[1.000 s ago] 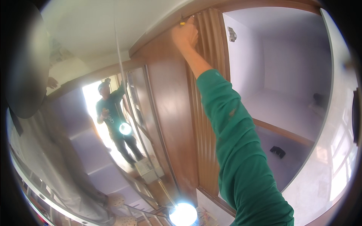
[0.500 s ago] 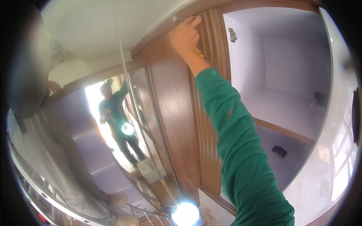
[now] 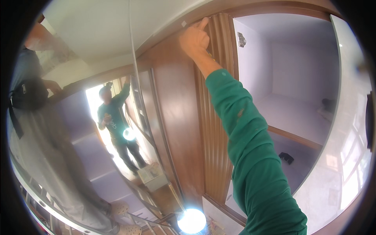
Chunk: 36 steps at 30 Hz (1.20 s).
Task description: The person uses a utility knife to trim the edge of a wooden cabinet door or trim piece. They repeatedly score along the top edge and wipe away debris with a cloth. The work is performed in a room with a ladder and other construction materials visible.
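Observation:
My right arm, in a green sleeve, reaches up across the open cabinet. My right hand (image 3: 194, 39) is closed at the top of a fluted wood panel (image 3: 219, 117), with one finger pointing up near the ceiling trim (image 3: 170, 32). A sliver of something yellow (image 3: 212, 57) shows beside the wrist; the rest is hidden, so I cannot tell what it is. To the left of the hand is a smooth brown wood panel (image 3: 176, 105). My left hand is not directly in view; a mirror (image 3: 135, 172) shows it small and blurred at chest height.
On the left a person (image 3: 51, 156) in grey trousers and clogs stands beside a metal ladder (image 3: 51, 209). A glowing bulb (image 3: 192, 220) hangs low. The open cabinet (image 3: 297, 66) has a hinge (image 3: 241, 39), a black object (image 3: 286, 158) and a glossy white door (image 3: 333, 168).
My view has shifted slightly, and the other person's waist and arm now show more. My right hand stays by the panel top, and the yellow thing shows less.

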### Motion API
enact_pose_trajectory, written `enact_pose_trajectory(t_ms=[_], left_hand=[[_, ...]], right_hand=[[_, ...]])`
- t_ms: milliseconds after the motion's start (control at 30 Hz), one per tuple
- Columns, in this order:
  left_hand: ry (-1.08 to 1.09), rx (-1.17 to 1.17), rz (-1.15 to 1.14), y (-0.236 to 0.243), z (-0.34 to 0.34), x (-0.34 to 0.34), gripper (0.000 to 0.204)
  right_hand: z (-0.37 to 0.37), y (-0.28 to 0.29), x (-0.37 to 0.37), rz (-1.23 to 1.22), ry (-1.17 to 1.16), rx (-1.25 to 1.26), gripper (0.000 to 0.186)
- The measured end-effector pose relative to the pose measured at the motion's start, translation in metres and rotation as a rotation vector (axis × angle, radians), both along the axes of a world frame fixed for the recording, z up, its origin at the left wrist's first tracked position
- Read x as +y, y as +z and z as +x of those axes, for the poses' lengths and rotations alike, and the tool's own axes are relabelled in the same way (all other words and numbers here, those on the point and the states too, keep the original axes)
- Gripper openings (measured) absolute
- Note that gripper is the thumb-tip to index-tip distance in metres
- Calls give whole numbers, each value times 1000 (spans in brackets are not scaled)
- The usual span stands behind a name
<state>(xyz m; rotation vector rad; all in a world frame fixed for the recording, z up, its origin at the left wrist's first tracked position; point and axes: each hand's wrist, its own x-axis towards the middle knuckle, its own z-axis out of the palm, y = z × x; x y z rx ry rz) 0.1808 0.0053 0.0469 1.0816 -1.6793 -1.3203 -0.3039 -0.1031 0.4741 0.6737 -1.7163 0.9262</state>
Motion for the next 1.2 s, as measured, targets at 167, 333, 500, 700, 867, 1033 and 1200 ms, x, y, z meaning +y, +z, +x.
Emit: enact_pose_trajectory(t_ms=[167, 333, 500, 700, 867, 1033, 1200], left_hand=[[-43, -53, -51, 11, 1, -2, 25], [-22, -51, -57, 2, 5, -8, 28], [-21, -54, -54, -5, 6, -13, 33], [-70, -124, -65, 0, 4, -19, 33], [-114, -82, -109, 3, 1, -23, 29], [-98, -120, -79, -1, 5, -22, 26], [-36, -120, -171, -14, 6, -24, 26]], right_hand=[[1, 6, 0, 18, 22, -18, 75], [6, 8, 0, 11, 65, -51, 77], [10, 7, 5, 6, 173, -120, 76], [12, 5, 11, -16, 251, -138, 72], [15, 2, 10, 3, 277, -148, 70], [15, -1, 2, -8, 267, -150, 70], [14, -9, -10, 6, 283, -142, 71]])
